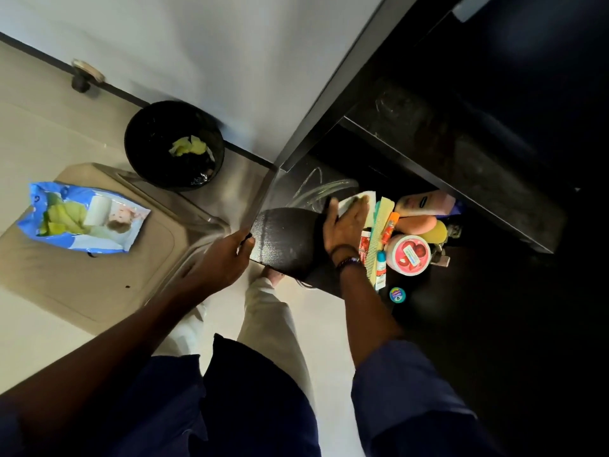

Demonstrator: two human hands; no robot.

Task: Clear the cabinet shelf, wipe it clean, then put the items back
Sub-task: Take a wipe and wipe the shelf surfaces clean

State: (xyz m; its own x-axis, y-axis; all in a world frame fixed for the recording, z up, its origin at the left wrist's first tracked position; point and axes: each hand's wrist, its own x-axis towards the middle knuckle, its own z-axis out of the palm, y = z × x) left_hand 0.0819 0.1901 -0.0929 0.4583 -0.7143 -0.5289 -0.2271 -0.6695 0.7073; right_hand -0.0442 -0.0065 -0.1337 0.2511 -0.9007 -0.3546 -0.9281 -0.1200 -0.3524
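Note:
The dark cabinet shelf (pixel 286 240) lies low in front of me, its left part bare. My right hand (pixel 344 224) presses flat on a white wipe (pixel 361 200) on the shelf. To the right of that hand several toiletries are crowded together: a pale green comb (pixel 379 232), a pink lotion bottle (pixel 425 202), a round tub with a red lid (pixel 408 254), small tubes and a yellow sponge (pixel 436 233). My left hand (pixel 230 255) grips the lower edge of the open glossy cabinet door (pixel 260 202) at the shelf's left corner.
A black waste bin (pixel 148 140) holding a crumpled yellow-green wipe stands on the floor by the wall. A blue wipes pack (pixel 82 219) lies on a beige lid at the left. Another dark shelf (pixel 445 166) overhangs the items. A small round tin (pixel 397 294) lies near the shelf's front.

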